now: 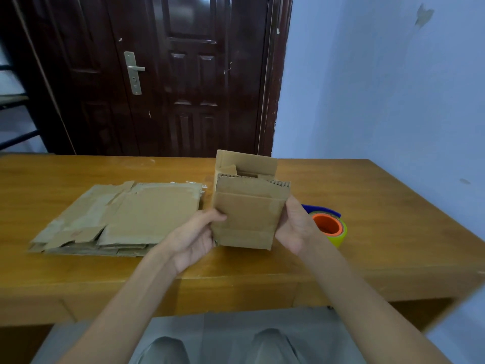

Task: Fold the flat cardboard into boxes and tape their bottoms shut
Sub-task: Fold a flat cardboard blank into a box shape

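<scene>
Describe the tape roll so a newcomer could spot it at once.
On the wooden table, look right of the brown cardboard box held between the left hand and right hand. The yellow-green tape roll lies just beyond the right hand; its orange core and blue dispenser piece set it apart.

Right hand (295, 227) partly hides the tape roll (332, 228)

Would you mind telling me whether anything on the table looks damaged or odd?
The flat cardboard stack left of the hands looks worn, with torn top layers and ragged edges. The box being held also has a jagged top edge.
</scene>
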